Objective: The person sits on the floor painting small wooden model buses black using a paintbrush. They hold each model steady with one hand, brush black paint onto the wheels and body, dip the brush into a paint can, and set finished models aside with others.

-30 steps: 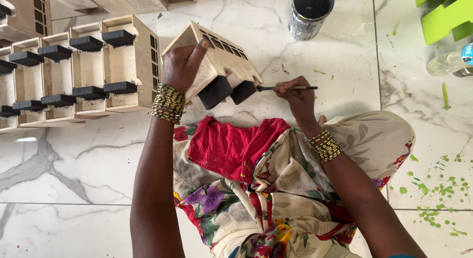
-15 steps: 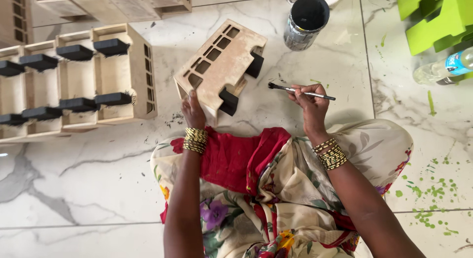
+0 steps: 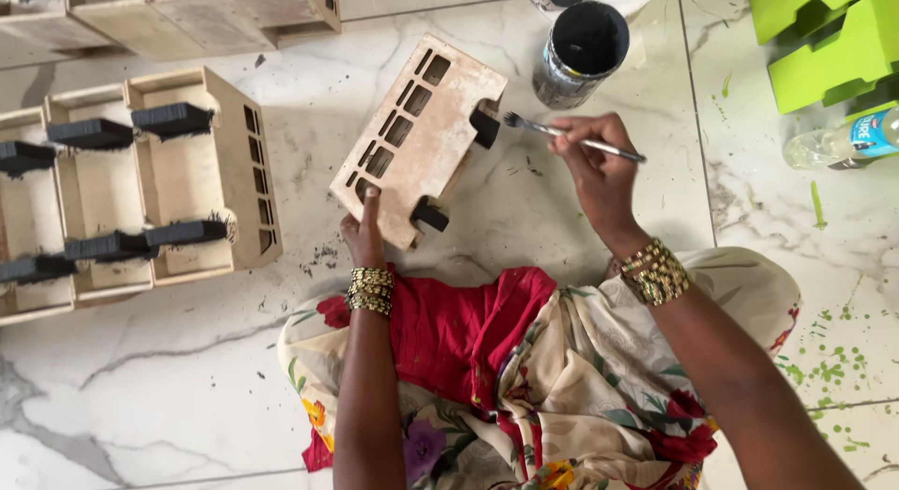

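Lying tilted on the marble floor [image 3: 234, 378], wooden toy bus [image 3: 417, 139], two wheel blocks already black; left hand [image 3: 363, 230] open, fingers pressing its edge; right hand [image 3: 595, 162] pinching paintbrush [image 3: 571, 134] at one block, beside black paint can [image 3: 581, 41]. Finished buses [image 3: 140, 186] left.

A pale tan wooden bus-shaped toy body [image 3: 417, 139] is showing two black-painted wheel blocks [image 3: 484, 128] — the thin brush with dark bristles [image 3: 569, 134] is carrying the same black. At 12 o'clock, a grey tin with black paint inside [image 3: 581, 41]. At 9 o'clock, a row of unpainted beige wooden toy bodies [image 3: 201, 167] is wearing black blocks. The white marble floor with grey veins [image 3: 169, 387] is speckling green at 3 o'clock, beside bright green painted wooden pieces [image 3: 829, 41]. Gold bangles [image 3: 654, 273] are glinting over red and floral cream cloth [image 3: 524, 378].
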